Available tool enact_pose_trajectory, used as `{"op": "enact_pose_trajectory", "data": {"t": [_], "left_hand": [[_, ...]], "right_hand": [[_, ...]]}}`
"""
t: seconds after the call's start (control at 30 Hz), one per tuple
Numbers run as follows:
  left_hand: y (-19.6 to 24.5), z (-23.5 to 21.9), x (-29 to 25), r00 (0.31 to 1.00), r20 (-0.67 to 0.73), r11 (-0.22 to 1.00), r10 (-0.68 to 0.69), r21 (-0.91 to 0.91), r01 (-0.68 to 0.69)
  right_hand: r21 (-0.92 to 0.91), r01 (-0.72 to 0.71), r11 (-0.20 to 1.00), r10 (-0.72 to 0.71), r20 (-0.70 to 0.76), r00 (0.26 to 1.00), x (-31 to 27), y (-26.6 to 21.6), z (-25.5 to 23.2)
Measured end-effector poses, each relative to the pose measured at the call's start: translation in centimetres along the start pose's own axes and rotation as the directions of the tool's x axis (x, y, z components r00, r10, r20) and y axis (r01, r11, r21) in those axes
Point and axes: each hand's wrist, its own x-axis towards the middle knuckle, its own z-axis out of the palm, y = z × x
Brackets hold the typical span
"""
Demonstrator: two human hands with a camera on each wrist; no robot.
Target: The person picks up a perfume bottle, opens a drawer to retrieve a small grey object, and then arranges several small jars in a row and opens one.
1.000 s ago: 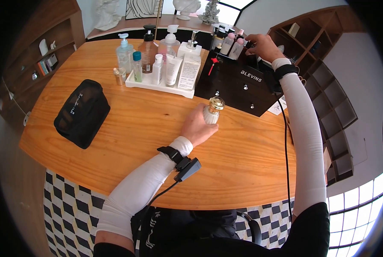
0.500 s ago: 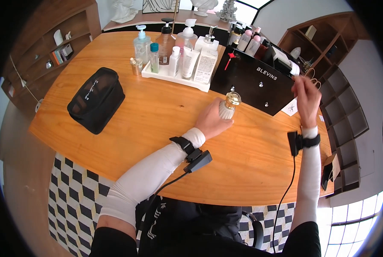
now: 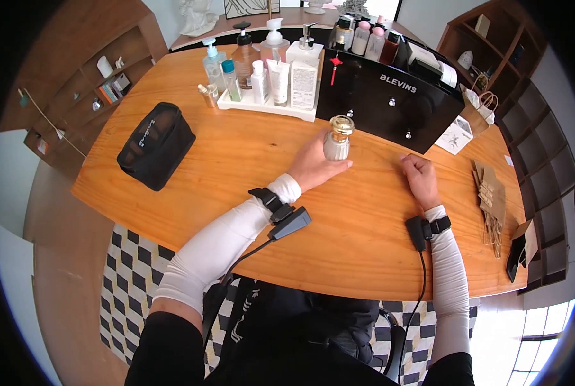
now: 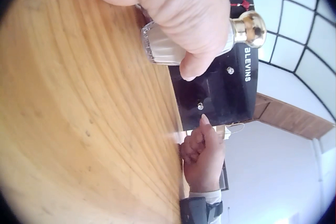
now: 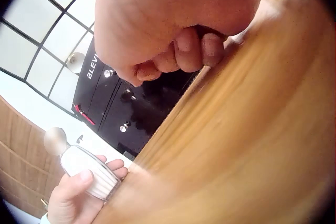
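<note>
My left hand (image 3: pixel 313 164) grips a ribbed, whitish glass bottle (image 3: pixel 337 149) with a gold cap, upright on the wooden table. In the left wrist view, the thumb lies across the front of the bottle (image 4: pixel 163 45), and its base is close to the tabletop. My right hand (image 3: pixel 422 179) is to the right of the bottle, low over the table and in front of the black drawer box (image 3: pixel 377 96). Its fingers (image 5: pixel 187 50) are curled toward the palm, and nothing shows in them.
A white tray (image 3: pixel 261 112) of pump bottles and tubes stands at the back, left of the drawer box. The box top holds several bottles. A black mesh pouch (image 3: pixel 157 145) lies at left. Brown paper bags (image 3: pixel 490 196) and a white box (image 3: pixel 454 136) are at right.
My right hand has come from the top of the drawer box, past its right side, down to the table in front of it. The left hand keeps its hold on the bottle.
</note>
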Motion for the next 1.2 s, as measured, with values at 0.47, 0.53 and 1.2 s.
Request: {"op": "enact_pose_trajectory", "data": {"t": [0.47,0.53,1.2], "left_hand": [[0.7,0.0,-0.1,0.997,0.045,0.997,-0.070,-0.013,0.071],[0.2,0.1,0.1,0.997,0.050,0.998,-0.064,-0.021,0.065],[0.4,0.0,-0.2,0.998,0.032,0.994,-0.055,-0.091,0.057]], "right_hand": [[-0.108,-0.051,0.993,0.058,0.062,0.996,-0.5,-1.1,-0.6],[-0.079,-0.017,0.997,0.022,0.065,0.998,-0.3,-0.7,-0.5],[-0.071,-0.100,0.992,0.098,-0.026,0.995,-0.2,-0.6,-0.8]]}}
